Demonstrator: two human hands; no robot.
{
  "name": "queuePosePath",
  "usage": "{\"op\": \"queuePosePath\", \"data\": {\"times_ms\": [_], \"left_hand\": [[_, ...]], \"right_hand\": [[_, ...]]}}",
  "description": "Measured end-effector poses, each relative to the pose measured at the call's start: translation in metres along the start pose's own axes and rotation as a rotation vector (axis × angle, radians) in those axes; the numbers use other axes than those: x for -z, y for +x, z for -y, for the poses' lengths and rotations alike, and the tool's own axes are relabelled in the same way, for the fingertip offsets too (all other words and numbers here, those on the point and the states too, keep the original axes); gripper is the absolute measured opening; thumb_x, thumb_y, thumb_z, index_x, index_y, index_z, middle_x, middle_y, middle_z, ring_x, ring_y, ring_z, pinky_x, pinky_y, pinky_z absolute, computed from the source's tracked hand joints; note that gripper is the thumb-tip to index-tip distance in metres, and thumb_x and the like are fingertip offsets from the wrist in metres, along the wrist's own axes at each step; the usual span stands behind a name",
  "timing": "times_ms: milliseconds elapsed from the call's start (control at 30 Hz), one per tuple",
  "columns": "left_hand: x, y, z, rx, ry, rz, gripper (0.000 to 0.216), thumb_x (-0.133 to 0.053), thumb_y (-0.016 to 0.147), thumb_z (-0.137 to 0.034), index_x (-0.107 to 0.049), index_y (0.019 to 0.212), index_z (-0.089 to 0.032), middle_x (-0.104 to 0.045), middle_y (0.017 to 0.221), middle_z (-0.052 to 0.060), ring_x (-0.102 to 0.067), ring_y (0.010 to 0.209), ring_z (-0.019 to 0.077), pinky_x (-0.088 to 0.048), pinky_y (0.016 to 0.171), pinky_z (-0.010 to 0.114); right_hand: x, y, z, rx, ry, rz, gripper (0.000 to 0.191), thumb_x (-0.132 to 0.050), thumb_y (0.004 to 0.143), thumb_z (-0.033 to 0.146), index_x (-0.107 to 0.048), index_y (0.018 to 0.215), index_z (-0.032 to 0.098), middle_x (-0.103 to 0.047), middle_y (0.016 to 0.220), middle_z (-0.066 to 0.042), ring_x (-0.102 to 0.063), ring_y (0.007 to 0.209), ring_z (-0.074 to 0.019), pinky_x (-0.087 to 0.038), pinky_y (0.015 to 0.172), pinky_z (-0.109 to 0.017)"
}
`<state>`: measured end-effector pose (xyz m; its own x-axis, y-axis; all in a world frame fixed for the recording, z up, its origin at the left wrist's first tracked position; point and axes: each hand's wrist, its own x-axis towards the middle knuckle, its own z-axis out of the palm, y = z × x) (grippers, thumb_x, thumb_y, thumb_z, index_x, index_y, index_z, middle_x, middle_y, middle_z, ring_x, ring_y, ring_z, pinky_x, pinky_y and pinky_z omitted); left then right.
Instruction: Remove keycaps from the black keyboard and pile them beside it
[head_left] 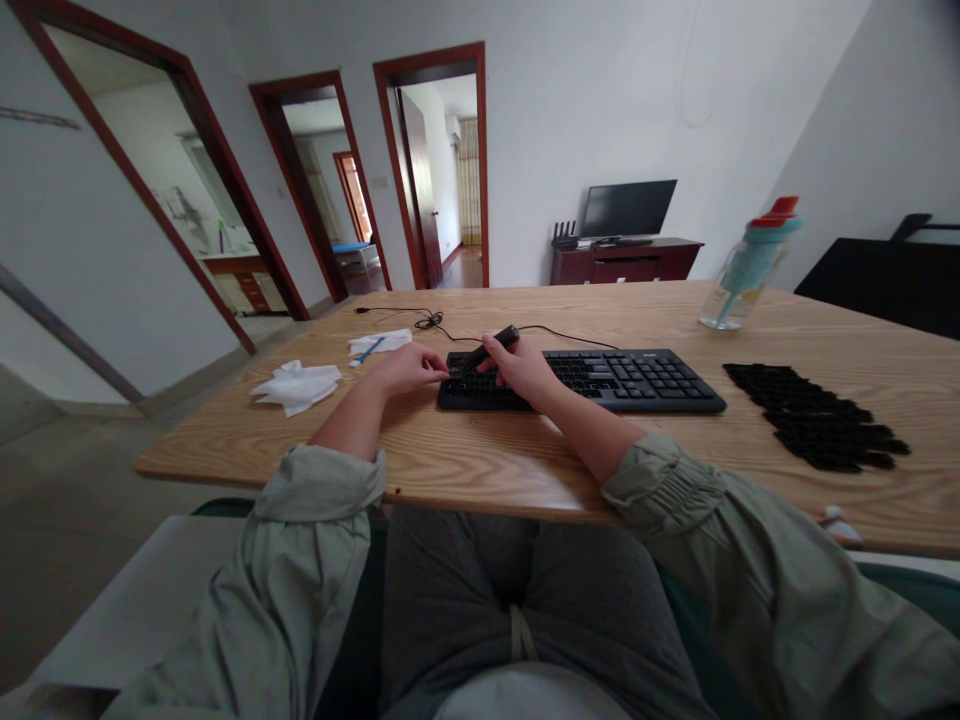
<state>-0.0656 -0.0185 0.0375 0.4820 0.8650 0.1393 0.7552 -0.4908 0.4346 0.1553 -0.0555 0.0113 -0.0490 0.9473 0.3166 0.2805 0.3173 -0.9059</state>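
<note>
A black keyboard (645, 380) lies flat on the wooden table in front of me. My right hand (528, 372) is closed around a thick black-handled tool (496, 346), held at a slant over the keyboard's left part. The tool's lower end points down to the left, close to the keys; its tip is too dark to make out clearly. At the keyboard's left end, my left hand (409, 368) has its fingertips pinched together near the tool's tip. Whatever they hold, if anything, is too small to tell.
Crumpled white tissues (296, 386) and a blue stick-like item (369, 350) on another tissue lie at left. The keyboard's cable (430, 321) coils behind. To the right stand a water bottle (739, 275) and rows of black, fuzzy-edged pieces (814, 415).
</note>
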Motion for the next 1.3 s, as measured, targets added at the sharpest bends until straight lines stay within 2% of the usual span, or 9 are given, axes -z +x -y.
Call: {"op": "queuePosePath", "data": {"times_ms": [167,367,500,767,933,1100,1300], "left_hand": [[0.0,0.001,0.001,-0.03,0.016,0.019,0.022,-0.068,0.076,-0.037,-0.078,0.083,-0.018,-0.07,0.068,0.002,-0.057,0.062,0.0134,-0.039,0.059,0.025],[-0.002,0.0,-0.002,-0.046,0.069,-0.004,0.022,-0.068,0.076,-0.038,-0.078,0.082,-0.019,-0.07,0.067,0.002,-0.055,0.059,0.013,-0.038,0.057,0.026],[-0.005,0.002,-0.001,-0.061,0.073,-0.011,0.02,-0.068,0.077,-0.035,-0.078,0.081,-0.019,-0.07,0.069,0.003,-0.056,0.061,0.0141,-0.04,0.06,0.027],[-0.007,0.003,-0.004,-0.081,0.141,-0.037,0.016,-0.068,0.077,-0.031,-0.079,0.08,-0.02,-0.07,0.07,0.004,-0.057,0.063,0.0157,-0.042,0.065,0.029],[-0.008,0.0,-0.009,-0.155,0.175,-0.041,0.015,-0.065,0.077,-0.028,-0.078,0.079,-0.02,-0.071,0.073,0.004,-0.058,0.067,0.0163,-0.042,0.068,0.028],[-0.009,-0.002,-0.01,-0.152,0.177,-0.064,0.015,-0.064,0.076,-0.026,-0.078,0.08,-0.021,-0.072,0.077,0.005,-0.06,0.07,0.0171,-0.043,0.07,0.028],[-0.01,-0.002,-0.013,-0.186,0.225,-0.046,0.017,-0.063,0.079,-0.024,-0.079,0.083,-0.021,-0.074,0.082,0.006,-0.061,0.075,0.018,-0.043,0.071,0.028]], "right_hand": [[0.002,-0.006,0.009,0.027,-0.094,0.0,0.049,-0.048,0.095,0.052,-0.067,0.072,0.013,-0.073,0.071,-0.009,-0.051,0.042,-0.0092,-0.039,0.043,-0.023],[0.003,-0.008,0.01,0.152,-0.24,0.008,0.048,-0.049,0.094,0.051,-0.068,0.068,0.015,-0.07,0.067,-0.008,-0.058,0.054,-0.0132,-0.037,0.049,-0.023],[0.003,-0.008,0.009,0.184,-0.296,-0.015,0.048,-0.049,0.094,0.05,-0.068,0.066,0.015,-0.068,0.063,-0.007,-0.056,0.053,-0.0137,-0.035,0.049,-0.024],[0.007,-0.005,0.005,0.088,-0.216,-0.007,0.044,-0.051,0.093,0.047,-0.066,0.069,0.015,-0.07,0.066,-0.007,-0.055,0.048,-0.012,-0.039,0.049,-0.024],[0.008,-0.005,0.003,0.133,-0.201,0.018,0.042,-0.05,0.093,0.047,-0.066,0.07,0.015,-0.071,0.07,-0.008,-0.055,0.05,-0.0121,-0.038,0.047,-0.023],[0.007,-0.006,0.001,0.146,-0.208,0.012,0.043,-0.05,0.092,0.05,-0.067,0.075,0.015,-0.07,0.07,-0.007,-0.054,0.049,-0.0121,-0.038,0.046,-0.024],[0.008,-0.008,0.002,0.261,-0.284,-0.02,0.043,-0.05,0.091,0.051,-0.068,0.075,0.015,-0.068,0.07,-0.006,-0.057,0.058,-0.0145,-0.04,0.053,-0.025]]}}
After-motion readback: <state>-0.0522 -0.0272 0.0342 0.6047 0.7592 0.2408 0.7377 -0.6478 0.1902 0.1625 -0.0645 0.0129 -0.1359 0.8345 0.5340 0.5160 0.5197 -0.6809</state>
